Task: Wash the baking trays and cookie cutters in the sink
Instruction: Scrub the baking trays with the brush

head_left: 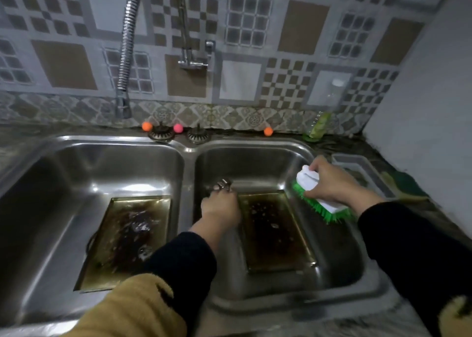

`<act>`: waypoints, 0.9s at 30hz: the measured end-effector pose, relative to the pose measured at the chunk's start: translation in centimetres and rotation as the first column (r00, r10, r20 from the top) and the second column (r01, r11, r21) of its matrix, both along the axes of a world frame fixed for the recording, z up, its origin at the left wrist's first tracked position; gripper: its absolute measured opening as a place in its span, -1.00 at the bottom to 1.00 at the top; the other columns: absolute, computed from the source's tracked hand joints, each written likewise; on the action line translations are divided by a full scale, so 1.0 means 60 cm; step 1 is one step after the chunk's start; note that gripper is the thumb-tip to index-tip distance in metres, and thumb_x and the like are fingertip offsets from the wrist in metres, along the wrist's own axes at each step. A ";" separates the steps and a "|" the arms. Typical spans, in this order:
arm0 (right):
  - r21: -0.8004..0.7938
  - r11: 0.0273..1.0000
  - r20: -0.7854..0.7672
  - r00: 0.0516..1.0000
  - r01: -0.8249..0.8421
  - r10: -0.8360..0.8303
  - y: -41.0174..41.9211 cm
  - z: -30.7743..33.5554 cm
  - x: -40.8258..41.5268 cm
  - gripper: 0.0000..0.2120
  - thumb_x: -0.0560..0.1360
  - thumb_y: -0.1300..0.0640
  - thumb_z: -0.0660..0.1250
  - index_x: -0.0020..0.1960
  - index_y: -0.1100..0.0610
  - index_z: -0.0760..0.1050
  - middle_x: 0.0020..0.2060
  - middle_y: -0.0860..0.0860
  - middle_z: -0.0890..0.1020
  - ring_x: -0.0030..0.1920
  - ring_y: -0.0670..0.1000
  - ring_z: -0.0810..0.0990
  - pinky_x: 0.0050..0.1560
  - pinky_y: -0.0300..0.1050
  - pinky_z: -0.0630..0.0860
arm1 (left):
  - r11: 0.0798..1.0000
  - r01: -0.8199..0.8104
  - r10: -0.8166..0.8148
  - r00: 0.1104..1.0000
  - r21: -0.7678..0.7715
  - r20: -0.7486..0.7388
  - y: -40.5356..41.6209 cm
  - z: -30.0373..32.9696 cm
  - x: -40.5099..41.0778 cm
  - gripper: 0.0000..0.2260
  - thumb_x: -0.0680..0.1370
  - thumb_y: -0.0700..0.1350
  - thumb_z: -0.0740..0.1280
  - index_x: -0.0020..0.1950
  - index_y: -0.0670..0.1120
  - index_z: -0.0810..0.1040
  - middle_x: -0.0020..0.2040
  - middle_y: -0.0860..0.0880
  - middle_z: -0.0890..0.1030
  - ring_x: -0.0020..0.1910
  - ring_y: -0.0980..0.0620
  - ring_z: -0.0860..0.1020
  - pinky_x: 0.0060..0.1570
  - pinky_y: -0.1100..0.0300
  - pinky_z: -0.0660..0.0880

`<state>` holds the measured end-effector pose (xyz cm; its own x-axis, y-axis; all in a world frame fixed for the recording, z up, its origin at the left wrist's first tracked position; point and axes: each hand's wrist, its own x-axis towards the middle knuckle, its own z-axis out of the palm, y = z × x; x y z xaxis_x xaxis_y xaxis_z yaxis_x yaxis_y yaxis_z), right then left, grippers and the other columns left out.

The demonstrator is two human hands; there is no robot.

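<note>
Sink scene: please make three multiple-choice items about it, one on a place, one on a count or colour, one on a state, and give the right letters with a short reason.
1. Where does the right hand hold the brush?
A. over the right basin's right rim
B. inside the left basin
C. under the tap

2. How many trays lie in the sink?
A. one
B. two
C. four

3. In what state is the right tray?
A. clean and shiny
B. dark with burnt stains
C. hidden under foam

Answers:
1 A, the brush with green bristles hangs by the right rim.
2 B, a left tray lies in the left basin and one in the right basin.
3 B, its bottom is brown-black and no foam covers it.
</note>
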<state>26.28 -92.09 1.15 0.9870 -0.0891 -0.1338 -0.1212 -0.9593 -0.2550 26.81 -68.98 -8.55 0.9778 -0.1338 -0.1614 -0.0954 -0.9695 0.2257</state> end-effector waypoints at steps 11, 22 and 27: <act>0.101 0.988 0.245 0.959 0.119 -0.140 -0.225 0.011 0.102 -0.35 0.33 0.08 0.52 0.28 0.19 0.27 0.16 0.17 0.50 0.11 0.20 0.51 -0.10 -0.07 0.38 | 0.971 -0.206 0.149 0.914 -0.117 -0.376 -0.099 -0.149 -0.012 -0.71 0.48 0.06 0.27 0.20 0.13 0.43 0.11 0.04 0.56 0.06 0.04 0.55 0.12 0.05 0.51; 0.082 0.992 0.097 0.990 0.094 -0.102 -0.275 -0.084 0.140 -0.32 0.42 -0.05 0.43 0.44 0.03 0.21 0.37 0.08 0.34 0.28 0.15 0.42 0.01 -0.04 0.42 | 0.966 -0.234 0.185 0.924 -0.110 -0.335 -0.121 -0.118 -0.012 -0.41 0.49 -0.08 0.31 0.45 0.11 0.13 -0.07 0.01 0.49 -0.17 0.03 0.53 -0.15 0.15 0.55; 0.035 0.995 0.147 0.984 0.094 -0.098 -0.278 -0.096 0.123 -0.29 0.43 -0.02 0.42 0.47 -0.04 0.17 0.41 0.04 0.32 0.28 0.18 0.44 0.04 0.01 0.45 | 0.940 -0.320 0.260 0.894 -0.115 -0.364 -0.130 -0.096 -0.009 -0.21 0.51 -0.03 0.24 0.53 0.14 -0.27 0.06 -0.01 0.58 -0.15 0.09 0.53 -0.06 0.18 0.48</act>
